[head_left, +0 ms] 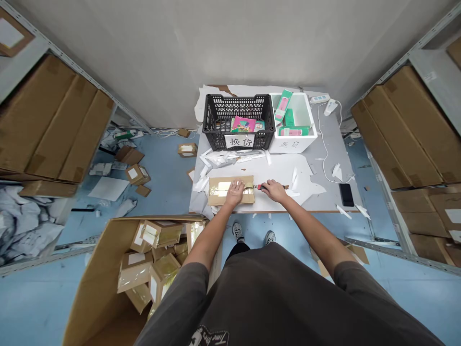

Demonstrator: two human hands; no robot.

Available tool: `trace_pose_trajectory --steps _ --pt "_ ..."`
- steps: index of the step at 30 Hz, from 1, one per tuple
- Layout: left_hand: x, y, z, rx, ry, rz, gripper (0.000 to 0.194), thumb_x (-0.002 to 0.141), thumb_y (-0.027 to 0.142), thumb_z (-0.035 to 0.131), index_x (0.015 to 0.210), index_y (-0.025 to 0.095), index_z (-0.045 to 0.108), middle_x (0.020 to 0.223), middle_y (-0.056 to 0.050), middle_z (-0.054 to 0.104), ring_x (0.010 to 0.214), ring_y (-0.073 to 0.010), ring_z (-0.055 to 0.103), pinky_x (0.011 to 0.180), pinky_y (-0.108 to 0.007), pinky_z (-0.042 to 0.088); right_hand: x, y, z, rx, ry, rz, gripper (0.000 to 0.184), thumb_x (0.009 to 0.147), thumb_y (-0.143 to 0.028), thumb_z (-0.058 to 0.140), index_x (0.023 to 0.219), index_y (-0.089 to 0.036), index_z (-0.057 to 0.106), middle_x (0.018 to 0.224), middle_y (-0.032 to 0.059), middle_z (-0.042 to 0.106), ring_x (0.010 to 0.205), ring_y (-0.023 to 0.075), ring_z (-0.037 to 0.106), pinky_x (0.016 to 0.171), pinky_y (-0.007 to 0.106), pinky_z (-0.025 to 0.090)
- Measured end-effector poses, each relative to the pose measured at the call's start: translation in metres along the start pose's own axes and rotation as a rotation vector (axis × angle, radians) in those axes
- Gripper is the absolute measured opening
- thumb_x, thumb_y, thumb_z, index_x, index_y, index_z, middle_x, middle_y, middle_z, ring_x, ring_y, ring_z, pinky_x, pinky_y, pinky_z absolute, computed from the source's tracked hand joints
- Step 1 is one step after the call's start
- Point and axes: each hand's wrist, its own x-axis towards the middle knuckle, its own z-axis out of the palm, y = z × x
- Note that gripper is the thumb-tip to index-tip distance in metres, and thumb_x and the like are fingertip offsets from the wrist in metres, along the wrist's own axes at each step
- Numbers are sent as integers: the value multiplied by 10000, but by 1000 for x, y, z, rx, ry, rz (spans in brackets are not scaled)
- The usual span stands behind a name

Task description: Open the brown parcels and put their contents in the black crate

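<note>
Atop the table (288, 168), left hand (235, 192) flat on a taped carton (218, 197), right hand (274, 191) clamped on a utility knife (258, 186)

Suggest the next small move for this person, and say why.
Probably draw the utility knife along the tape on the cardboard parcel. The right hand holds the knife at the end of the tape, while the left hand presses the parcel down on the table, so it seems steadied for cutting.

One head-worn view looks down and forward (shirt (273, 298) at bottom) at the left hand (235, 192) and right hand (274, 191).
</note>
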Motion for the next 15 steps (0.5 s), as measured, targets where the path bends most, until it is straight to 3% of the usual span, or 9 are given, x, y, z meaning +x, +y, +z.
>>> trace_pose_trajectory --steps 4,9,12,15 --pt "0 3 -3 -26 -15 -36 436 1082 274 432 1436 147 652 1539 -205 605 1552 -339 448 1308 -633 302 3 5 -2 43 8 3 381 1120 -449 458 1357 -234 664 1231 142 657 1138 298 554 882 350 426" --pt "1 9 -13 -49 -2 -47 419 1083 343 494 1435 184 655 1557 -184 593 1562 -331 431 1308 -614 309 -28 29 12 196 54 115 339 1098 -428 500 1312 -236 680 1193 120 690 1130 280 611 893 345 459" --pt "2 11 -25 -51 2 -56 420 1082 387 502 1403 183 681 1549 -163 605 1561 -326 424 1288 -568 356 -48 32 30 483 188 291 406 1081 -505 483 1324 -222 642 1097 96 728 1028 260 673 861 347 495" --pt "7 5 -42 -49 -45 -47 467 1043 444 579 1420 186 677 1546 -149 611 1526 -328 455 1272 -530 383 -53 22 48 883 337 430 571 1002 -720 469 1242 -217 597 869 35 720 792 223 686 771 344 541"
